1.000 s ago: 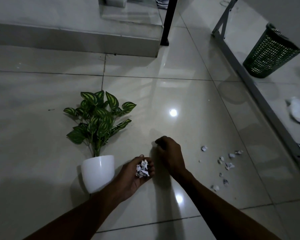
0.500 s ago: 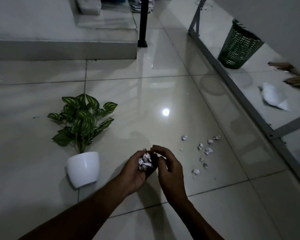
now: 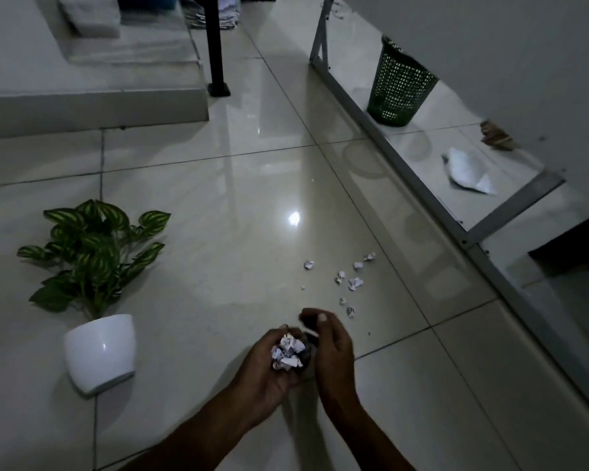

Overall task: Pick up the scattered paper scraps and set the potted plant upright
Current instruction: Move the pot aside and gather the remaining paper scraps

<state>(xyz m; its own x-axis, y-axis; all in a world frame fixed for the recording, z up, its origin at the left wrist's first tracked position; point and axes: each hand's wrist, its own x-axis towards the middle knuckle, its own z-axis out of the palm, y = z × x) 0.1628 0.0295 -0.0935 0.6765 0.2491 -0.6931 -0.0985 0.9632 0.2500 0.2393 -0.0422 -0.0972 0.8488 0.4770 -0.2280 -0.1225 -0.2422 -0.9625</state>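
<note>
head view: left hand [image 3: 264, 367] cups a wad of crumpled white paper scraps [image 3: 288, 352]; right hand [image 3: 331, 350] curls beside it, grip unclear. loose scraps [image 3: 355, 283] dot the tiled floor [image 3: 218, 266]; white-potted leafy plant [image 3: 99, 351] lies tipped, left.

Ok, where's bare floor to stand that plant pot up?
Bare tiles run between the potted plant and the loose scraps, on up to the step. It is crowded only around those scraps, just beyond the right hand, beside the metal frame.
</note>
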